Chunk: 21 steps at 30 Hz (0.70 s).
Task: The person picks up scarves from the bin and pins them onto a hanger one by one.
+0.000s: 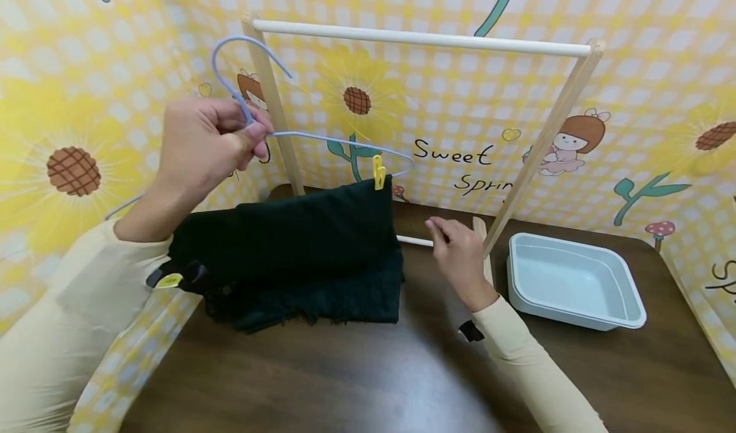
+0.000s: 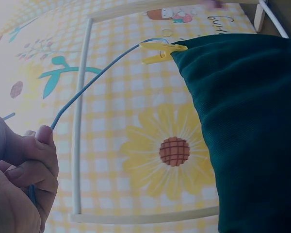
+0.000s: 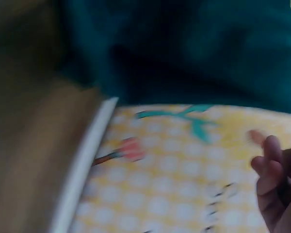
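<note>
My left hand [image 1: 198, 142] pinches a blue wire clothes hanger [image 1: 339, 140] at the base of its hook, thumb against fingers. From the hanger's lower bar a dark green cloth [image 1: 299, 228] with a frayed edge hangs down over the table. A yellow clothespin [image 1: 379, 172] clamps the cloth's upper corner to the hanger's right end; the left wrist view shows the clothespin [image 2: 157, 53] and this corner closely. My right hand [image 1: 462, 257] is in the air just right of the cloth, fingers loosely curled with nothing visible in them. The hanger's left end is mostly hidden behind my left arm.
Behind the cloth stands a wooden rack with a white top rail [image 1: 420, 37] and a low white bar [image 1: 415, 241]. A pale blue plastic basin [image 1: 566, 280] sits right of the rack on the dark wooden table [image 1: 345, 382]. A yellow checked, flower-printed backdrop surrounds the table.
</note>
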Each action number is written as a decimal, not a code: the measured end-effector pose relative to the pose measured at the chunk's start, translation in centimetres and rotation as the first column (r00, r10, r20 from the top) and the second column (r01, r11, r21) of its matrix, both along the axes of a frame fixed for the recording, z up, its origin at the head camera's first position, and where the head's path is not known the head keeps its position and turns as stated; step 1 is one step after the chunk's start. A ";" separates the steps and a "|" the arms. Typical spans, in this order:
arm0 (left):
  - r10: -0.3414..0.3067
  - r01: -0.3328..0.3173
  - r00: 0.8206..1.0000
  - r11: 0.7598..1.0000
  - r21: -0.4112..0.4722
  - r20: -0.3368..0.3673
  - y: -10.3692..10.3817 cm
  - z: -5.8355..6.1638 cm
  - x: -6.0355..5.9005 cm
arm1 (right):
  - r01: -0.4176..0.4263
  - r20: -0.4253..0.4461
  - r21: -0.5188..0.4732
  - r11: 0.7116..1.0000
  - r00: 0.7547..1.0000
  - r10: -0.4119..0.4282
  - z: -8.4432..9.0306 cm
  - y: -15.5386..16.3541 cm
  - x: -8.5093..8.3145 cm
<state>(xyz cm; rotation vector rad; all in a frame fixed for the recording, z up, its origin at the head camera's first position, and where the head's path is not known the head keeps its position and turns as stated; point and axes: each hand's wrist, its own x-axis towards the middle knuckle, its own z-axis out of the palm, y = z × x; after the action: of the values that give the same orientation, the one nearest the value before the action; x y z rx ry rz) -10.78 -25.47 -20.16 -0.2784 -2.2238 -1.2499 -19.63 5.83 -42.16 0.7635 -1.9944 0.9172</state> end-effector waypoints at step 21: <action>-0.004 0.004 1.000 1.000 -0.010 -0.005 -0.9 1.5 2.6 | -0.167 0.544 0.146 0.975 0.837 0.062 -4.8 -4.1 -6.2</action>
<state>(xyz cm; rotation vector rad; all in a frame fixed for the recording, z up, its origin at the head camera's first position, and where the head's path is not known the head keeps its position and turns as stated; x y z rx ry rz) -8.22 -26.41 -18.68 -0.2900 -2.2269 -1.2388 -25.87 1.70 -47.01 0.7969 -2.5813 1.1150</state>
